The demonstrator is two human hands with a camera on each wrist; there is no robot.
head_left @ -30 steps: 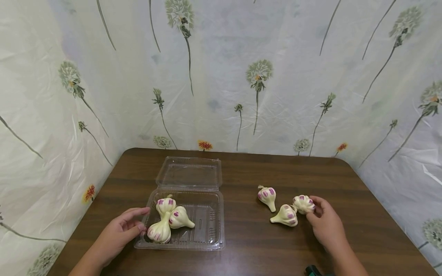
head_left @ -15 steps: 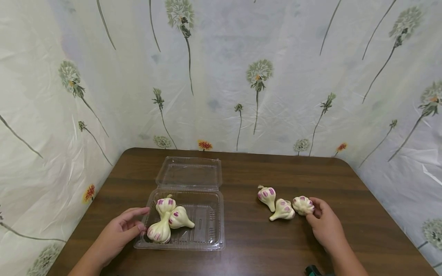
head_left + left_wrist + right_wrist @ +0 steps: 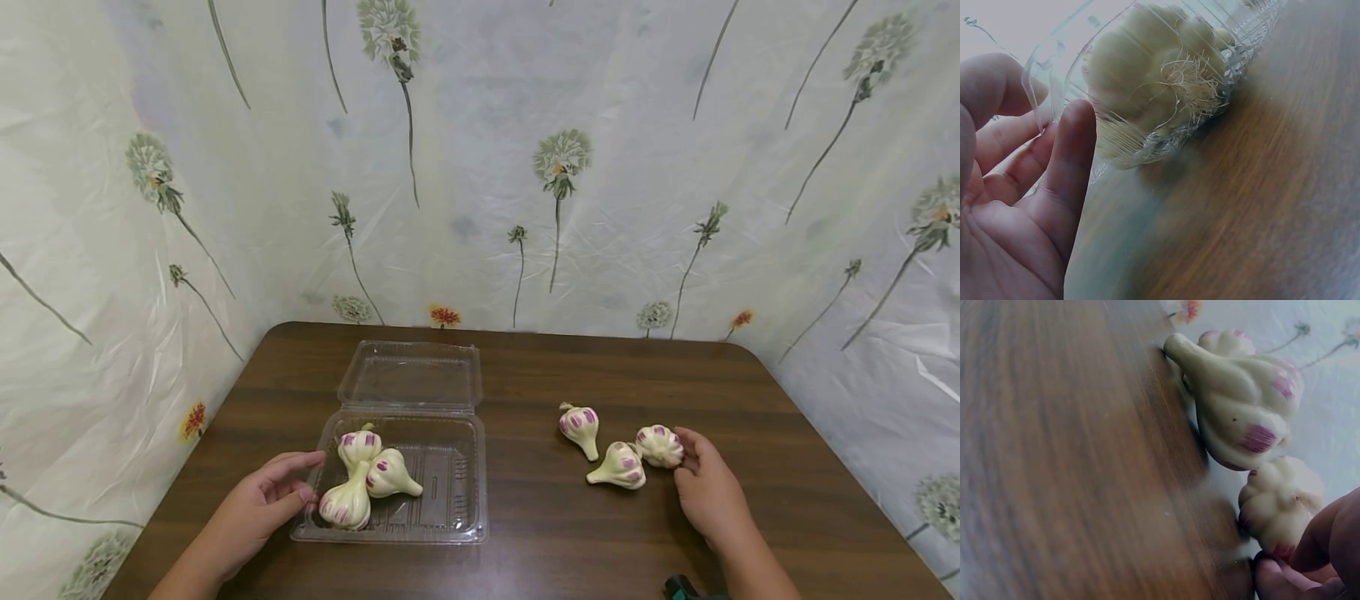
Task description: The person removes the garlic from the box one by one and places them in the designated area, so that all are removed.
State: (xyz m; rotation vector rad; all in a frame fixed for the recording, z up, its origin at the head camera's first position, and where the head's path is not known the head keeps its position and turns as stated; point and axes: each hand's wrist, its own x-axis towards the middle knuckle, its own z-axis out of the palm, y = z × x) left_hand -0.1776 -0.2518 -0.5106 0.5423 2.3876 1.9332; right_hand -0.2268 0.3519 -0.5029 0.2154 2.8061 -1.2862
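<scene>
Three garlic bulbs [image 3: 392, 472], cream with purple patches, lie in an opened clear plastic container [image 3: 450, 533]. My left hand [image 3: 258, 504] pinches this container's left rim between thumb and fingers, plainly so in the left wrist view, where a bulb's root tuft [image 3: 1194, 81] shows through the wall. On the right, my right hand [image 3: 708, 487] has its curled fingers at the right side of a garlic bulb [image 3: 658, 446]; its far side is hidden behind them. A second garlic bulb [image 3: 618, 467] lies just left of that one, and a third garlic bulb [image 3: 579, 429] farther left.
The container's clear lid [image 3: 412, 375] is folded back flat on the brown wooden table [image 3: 517, 375]. A dark object [image 3: 678, 587] lies partly in view at the front edge by my right forearm. Flower-patterned sheeting [image 3: 465, 167] surrounds the table's back and sides.
The middle loose bulb shifted away and then rolled back toward the front. My right thumb has drawn back slightly along the right bulb. My left hand and the container have stayed put.
</scene>
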